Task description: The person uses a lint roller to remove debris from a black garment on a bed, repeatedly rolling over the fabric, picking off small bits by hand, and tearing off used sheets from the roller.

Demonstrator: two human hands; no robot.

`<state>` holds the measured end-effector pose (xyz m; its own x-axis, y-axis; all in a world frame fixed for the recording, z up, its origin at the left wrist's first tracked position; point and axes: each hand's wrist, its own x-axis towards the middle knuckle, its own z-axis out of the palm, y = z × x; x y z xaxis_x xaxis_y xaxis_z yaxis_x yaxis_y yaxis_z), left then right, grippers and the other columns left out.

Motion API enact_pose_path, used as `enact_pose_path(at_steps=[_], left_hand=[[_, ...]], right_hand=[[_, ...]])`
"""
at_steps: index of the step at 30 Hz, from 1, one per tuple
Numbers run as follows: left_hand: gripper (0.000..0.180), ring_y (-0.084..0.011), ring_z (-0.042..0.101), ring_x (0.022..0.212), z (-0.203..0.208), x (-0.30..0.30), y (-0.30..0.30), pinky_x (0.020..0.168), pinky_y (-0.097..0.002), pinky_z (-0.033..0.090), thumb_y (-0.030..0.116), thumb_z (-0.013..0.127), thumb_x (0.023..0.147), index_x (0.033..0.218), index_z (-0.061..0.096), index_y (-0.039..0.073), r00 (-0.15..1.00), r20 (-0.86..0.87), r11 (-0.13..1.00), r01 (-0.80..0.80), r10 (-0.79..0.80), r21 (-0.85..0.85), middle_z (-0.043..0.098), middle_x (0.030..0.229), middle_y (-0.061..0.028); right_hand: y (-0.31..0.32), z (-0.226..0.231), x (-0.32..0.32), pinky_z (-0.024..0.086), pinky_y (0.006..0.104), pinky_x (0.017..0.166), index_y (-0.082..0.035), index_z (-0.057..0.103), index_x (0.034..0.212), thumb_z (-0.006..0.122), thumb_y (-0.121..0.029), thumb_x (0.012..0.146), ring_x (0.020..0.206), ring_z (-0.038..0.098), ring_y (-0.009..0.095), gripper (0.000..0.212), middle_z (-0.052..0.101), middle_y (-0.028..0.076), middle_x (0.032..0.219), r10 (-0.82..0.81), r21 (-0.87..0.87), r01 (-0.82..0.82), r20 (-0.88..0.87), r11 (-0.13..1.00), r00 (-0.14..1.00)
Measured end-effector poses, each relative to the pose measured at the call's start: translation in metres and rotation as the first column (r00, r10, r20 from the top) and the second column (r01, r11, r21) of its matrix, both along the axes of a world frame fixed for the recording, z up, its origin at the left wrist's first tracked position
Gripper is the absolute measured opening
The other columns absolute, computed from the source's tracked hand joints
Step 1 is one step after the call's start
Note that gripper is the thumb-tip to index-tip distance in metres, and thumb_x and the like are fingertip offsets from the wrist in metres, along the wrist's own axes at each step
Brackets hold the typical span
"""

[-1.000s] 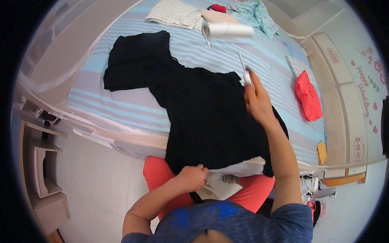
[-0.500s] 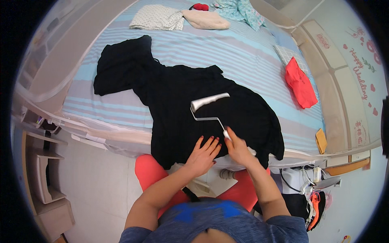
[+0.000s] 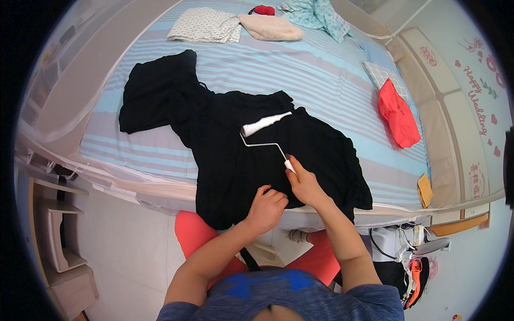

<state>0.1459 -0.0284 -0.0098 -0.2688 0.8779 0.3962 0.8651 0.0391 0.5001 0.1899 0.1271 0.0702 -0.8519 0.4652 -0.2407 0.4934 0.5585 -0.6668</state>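
Observation:
A black garment (image 3: 230,171) lies spread over the near part of the bed, its front edge hanging down by my knees. My right hand (image 3: 304,184) is closed round the white handle of a lint roller (image 3: 265,124). Its bent wire arm runs up and left to the white sticky roll, which lies on the cloth near the garment's middle. At the near edge, my left hand (image 3: 266,209) rests on the garment to the left of the right hand. Its fingers are curled closed on the fabric, with the fingertips mostly hidden.
The striped bed (image 3: 321,69) holds a white patterned cloth (image 3: 206,25), a cream cushion (image 3: 271,27) and turquoise bedding (image 3: 316,17) at the back. A red bag (image 3: 397,115) lies right, above a yellow packet (image 3: 424,191). Shelves (image 3: 64,235) stand left; cables and bags lie lower right.
The lint roller and my right hand have moved up and left over the garment. My left hand's spread fingers have curled closed.

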Motion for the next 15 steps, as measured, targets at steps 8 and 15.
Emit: enact_pose_path(at_steps=[8,15], left_hand=[[0.019,-0.0326,0.064,0.068,0.010,0.050,-0.006,0.067,-0.0439,0.049,0.021,0.063,0.081,0.073,0.056,0.005,0.931,0.250,0.961,0.275,-0.264,-0.007,0.063,0.069,-0.0146],[0.024,-0.0351,0.065,0.068,0.014,0.060,-0.025,0.066,-0.0460,0.051,0.024,0.056,0.086,0.076,0.060,0.002,0.873,0.357,0.876,0.425,-0.331,-0.228,0.064,0.069,-0.0189]], right_hand=[[0.002,-0.009,-0.004,0.050,0.0445,0.077,-0.009,0.039,0.142,0.048,-0.019,0.097,0.091,0.063,0.045,0.047,0.062,0.033,0.098,0.014,0.053,-0.012,-0.043,0.998,0.999],[0.009,-0.028,-0.073,0.049,0.0460,0.086,-0.007,0.042,0.139,0.050,-0.021,0.096,0.103,0.059,0.046,0.046,0.061,0.031,0.108,0.015,0.126,0.008,-0.175,0.992,0.984]])
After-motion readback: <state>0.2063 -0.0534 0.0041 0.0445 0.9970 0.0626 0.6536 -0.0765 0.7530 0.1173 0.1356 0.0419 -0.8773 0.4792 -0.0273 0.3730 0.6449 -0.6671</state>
